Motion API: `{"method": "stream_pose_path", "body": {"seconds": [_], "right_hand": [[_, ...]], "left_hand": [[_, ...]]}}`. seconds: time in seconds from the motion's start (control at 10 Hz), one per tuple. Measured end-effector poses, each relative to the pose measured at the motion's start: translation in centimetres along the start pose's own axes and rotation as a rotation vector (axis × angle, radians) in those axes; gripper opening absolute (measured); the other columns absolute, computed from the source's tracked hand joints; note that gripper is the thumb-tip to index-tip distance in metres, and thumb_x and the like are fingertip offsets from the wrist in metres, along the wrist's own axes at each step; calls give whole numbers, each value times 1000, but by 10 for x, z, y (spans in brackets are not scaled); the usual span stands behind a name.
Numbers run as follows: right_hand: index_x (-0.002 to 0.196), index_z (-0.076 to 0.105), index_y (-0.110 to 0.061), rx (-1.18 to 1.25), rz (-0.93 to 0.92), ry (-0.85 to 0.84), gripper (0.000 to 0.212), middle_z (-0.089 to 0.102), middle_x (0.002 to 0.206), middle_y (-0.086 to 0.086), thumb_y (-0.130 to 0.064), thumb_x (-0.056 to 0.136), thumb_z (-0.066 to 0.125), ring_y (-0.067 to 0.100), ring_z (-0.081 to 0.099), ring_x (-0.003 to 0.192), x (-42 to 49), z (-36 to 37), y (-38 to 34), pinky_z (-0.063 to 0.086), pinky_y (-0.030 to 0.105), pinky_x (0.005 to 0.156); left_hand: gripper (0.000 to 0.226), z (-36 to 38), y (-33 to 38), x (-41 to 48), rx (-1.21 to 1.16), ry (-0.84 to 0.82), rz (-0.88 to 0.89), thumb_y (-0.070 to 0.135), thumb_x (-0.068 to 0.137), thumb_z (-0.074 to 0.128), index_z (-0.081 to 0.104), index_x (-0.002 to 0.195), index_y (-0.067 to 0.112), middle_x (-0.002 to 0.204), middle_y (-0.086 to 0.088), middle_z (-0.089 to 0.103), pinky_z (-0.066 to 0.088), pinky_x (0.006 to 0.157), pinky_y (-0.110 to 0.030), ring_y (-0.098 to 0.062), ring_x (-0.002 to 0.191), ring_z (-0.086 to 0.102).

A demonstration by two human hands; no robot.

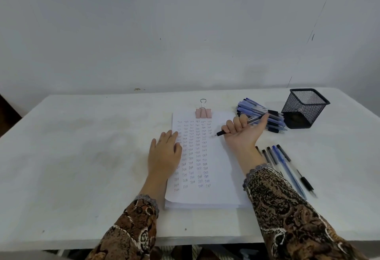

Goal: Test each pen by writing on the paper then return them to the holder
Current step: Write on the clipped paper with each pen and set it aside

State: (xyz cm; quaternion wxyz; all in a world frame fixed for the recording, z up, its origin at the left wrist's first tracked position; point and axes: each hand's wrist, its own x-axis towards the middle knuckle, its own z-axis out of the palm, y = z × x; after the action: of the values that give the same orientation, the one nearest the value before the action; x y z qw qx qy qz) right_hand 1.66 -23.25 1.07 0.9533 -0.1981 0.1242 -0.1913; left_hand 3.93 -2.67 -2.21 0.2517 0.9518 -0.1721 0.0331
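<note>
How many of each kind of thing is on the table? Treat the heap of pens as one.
Loose pens in a row: 5 (blurred, one partly hidden)
Held pen in right hand: 1
Pen heap: 1
Mesh pen holder: 1
Pink binder clip: 1
Paper stack: 1
Total: 10

A white table point(78, 177) with faint brownish stains stands against a pale wall point(164, 23), which bears thin dark scratches at its upper right. A pink binder clip point(203, 112) sits toward the table's far side, its silver wire handle pointing at the wall.
</note>
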Motion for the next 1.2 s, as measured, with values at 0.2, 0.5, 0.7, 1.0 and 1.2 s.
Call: {"method": "stream_pose_path", "body": {"seconds": [0.2,0.5,0.7,1.0,1.2], "right_hand": [[45,25,-19,11,-3,45,60,18,42,-4,-71,71,40,14,15,40,1,-8,3,15,23,47],[46,30,-19,61,-43,70,44,20,42,-4,-54,69,44,13,16,39,2,-12,6,15,22,46],[51,37,-18,137,-53,102,52,23,45,-4,-60,81,42,14,17,41,3,-11,6,17,24,47],[58,53,-15,46,-53,76,53,34,44,-4,-55,91,40,12,27,38,14,-4,3,26,22,46],[45,31,-17,97,-56,103,55,20,43,-2,-57,83,32,15,17,41,10,-11,7,20,22,46]], "left_hand": [[45,1,1,-1,-5,25,11,25,98,30,31,142,18,152,0,25,5,116,-37,-16,142,15],[45,2,0,0,3,27,7,26,98,29,31,142,19,152,1,25,4,116,-36,-14,142,14],[45,2,0,-1,3,29,1,26,98,29,30,143,20,152,1,24,4,116,-35,-14,142,14],[45,3,0,-1,2,37,3,25,98,30,31,142,20,152,1,26,4,116,-36,-15,142,15],[45,3,0,0,3,35,2,26,98,30,31,142,20,152,1,25,4,116,-36,-14,142,14]]}}
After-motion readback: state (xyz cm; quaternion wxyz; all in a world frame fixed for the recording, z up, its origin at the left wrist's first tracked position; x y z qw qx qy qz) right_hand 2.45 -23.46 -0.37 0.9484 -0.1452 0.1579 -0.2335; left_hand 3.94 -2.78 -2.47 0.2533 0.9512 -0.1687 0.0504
